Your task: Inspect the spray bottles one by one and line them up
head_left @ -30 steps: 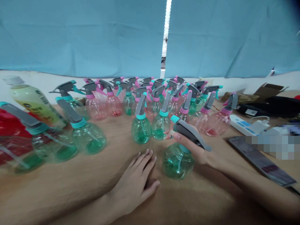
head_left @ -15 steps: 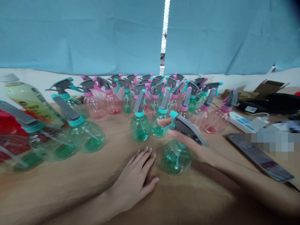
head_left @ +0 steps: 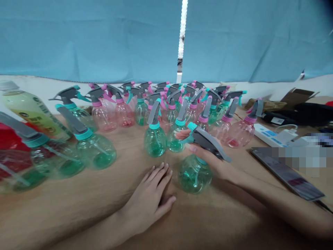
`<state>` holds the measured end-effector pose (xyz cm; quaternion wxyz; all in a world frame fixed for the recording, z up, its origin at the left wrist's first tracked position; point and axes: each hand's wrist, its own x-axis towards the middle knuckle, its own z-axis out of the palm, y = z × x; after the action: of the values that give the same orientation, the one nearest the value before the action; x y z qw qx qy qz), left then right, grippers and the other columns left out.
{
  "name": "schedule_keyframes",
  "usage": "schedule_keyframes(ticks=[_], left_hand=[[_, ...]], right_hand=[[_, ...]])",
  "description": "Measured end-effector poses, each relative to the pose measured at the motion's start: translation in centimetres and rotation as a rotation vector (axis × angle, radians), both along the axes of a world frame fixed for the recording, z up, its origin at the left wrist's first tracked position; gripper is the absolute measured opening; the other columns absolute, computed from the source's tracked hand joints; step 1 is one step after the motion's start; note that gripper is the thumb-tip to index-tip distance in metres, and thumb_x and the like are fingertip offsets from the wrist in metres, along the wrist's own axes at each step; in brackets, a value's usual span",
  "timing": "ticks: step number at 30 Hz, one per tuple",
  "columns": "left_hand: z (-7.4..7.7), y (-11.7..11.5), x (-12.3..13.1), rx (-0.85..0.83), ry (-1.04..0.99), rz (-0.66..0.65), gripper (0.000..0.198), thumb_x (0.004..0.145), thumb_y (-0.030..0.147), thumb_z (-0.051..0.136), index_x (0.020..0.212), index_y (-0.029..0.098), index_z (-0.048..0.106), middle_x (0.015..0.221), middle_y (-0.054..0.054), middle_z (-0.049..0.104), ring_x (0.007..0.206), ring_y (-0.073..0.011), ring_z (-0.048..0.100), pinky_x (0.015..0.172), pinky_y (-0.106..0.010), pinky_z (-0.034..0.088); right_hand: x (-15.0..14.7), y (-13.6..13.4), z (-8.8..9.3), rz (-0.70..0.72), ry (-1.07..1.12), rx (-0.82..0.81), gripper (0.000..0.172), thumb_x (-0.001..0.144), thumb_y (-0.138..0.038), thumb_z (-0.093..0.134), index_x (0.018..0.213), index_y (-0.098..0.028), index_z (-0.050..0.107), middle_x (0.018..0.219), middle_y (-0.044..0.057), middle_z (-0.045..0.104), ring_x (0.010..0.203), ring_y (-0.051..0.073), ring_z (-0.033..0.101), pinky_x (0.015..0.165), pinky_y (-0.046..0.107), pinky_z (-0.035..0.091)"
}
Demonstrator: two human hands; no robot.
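Note:
My left hand (head_left: 148, 194) lies flat on the wooden table (head_left: 99, 201), fingers spread, holding nothing. To its right is a green spray bottle (head_left: 194, 175) with a grey and teal trigger head. My right hand (head_left: 210, 158) is around the neck of that bottle, thumb in front and fingers behind the head. Just beyond my hands stand two more green bottles, one nearer the left (head_left: 155, 140) and one behind the held bottle's nozzle (head_left: 176, 140). Several green bottles, one of them in full view (head_left: 96, 151), stand at the left.
Rows of pink and green spray bottles (head_left: 125, 113) fill the back. A large labelled bottle (head_left: 33, 107) and a red object (head_left: 13, 139) are at the left. At the right are a phone (head_left: 287, 173), a white power strip (head_left: 269, 135) and an open cardboard box (head_left: 299, 99).

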<state>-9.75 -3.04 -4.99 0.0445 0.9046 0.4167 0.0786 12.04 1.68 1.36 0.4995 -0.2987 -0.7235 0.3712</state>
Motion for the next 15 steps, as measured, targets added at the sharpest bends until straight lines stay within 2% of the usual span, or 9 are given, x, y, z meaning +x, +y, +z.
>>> schedule_keyframes(ticks=[15], left_hand=[[-0.33, -0.11, -0.24, 0.006, 0.002, 0.002, 0.060, 0.095, 0.049, 0.040, 0.141, 0.011, 0.039, 0.151, -0.015, 0.035, 0.138, -0.0303, 0.033, 0.109, -0.052, 0.034]], right_hand=[[0.15, -0.03, -0.24, 0.020, 0.017, -0.072, 0.031, 0.088, -0.031, 0.060, 0.118, -0.028, 0.061, 0.115, 0.003, 0.066, 0.093, 0.019, 0.066, 0.089, 0.037, 0.050]])
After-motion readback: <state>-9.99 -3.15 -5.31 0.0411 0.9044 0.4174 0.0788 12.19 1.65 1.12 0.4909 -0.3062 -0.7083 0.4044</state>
